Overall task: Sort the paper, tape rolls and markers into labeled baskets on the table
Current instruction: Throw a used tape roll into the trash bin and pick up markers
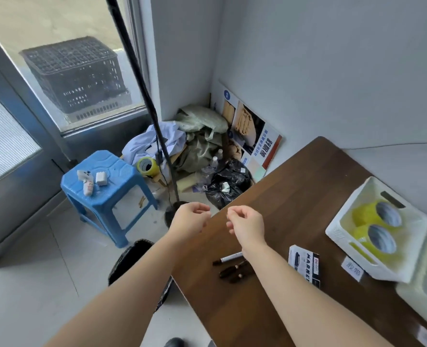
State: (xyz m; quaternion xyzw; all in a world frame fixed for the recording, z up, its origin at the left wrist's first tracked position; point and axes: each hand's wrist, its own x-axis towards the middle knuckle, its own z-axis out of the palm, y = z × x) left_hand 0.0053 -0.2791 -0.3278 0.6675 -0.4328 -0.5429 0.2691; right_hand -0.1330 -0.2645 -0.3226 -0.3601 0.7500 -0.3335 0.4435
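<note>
The brown counter carried a white basket at its right side, two yellow tape rolls inside, lying with open cores facing up. Both hands hung over the counter's near corner, left hand and right hand loosely curled, seemingly holding nothing. The markers lay loose beside their box, long axes running left to right. A careless sweep of the forearm could probably roll them off the near edge.
</note>
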